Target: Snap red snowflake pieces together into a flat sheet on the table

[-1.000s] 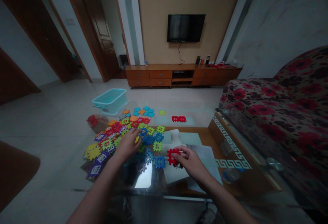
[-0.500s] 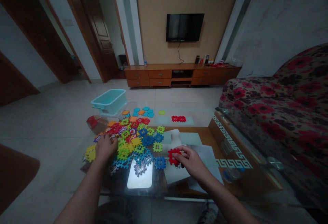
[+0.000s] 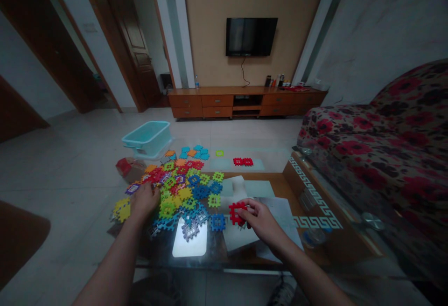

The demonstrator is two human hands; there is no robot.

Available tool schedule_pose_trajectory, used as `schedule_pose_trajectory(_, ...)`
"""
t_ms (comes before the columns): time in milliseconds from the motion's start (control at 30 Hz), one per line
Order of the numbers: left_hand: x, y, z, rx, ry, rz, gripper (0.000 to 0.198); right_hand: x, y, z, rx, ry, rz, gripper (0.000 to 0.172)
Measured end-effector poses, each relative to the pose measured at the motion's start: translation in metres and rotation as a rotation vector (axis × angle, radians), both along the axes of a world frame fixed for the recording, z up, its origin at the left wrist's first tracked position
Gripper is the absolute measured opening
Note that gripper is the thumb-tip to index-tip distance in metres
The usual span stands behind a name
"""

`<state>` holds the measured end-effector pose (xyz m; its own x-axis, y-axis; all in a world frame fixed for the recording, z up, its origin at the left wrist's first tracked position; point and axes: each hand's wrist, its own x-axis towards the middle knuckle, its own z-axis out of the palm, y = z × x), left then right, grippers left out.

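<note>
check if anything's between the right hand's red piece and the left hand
Yes: a blue piece and a heap of green and blue pieces lie between the red piece in the right hand and the left hand.

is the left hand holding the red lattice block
No, the right hand holds the red plastic lattice block, while the left hand rests on the pile of coloured blocks.

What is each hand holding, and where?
The right hand pinches a red plastic lattice block by its right edge; the left hand lies on multicoloured plastic blocks, any hold hidden.
</note>
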<state>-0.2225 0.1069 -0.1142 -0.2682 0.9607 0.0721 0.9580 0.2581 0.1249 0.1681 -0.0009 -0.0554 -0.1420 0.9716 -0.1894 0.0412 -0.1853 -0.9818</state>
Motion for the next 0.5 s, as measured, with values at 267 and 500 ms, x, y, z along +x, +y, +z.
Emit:
schedule_pose_trajectory(267,0.006,0.0,0.002,-0.036,-0.015,-0.037,0.043,0.001,0.0,0.0,0.016,-0.016,-0.002,0.025)
schedule_pose_trajectory(500,0.012,-0.001,0.005,-0.053,-0.007,-0.065,0.04,-0.001,0.0,0.002,0.002,0.01,-0.001,0.025)
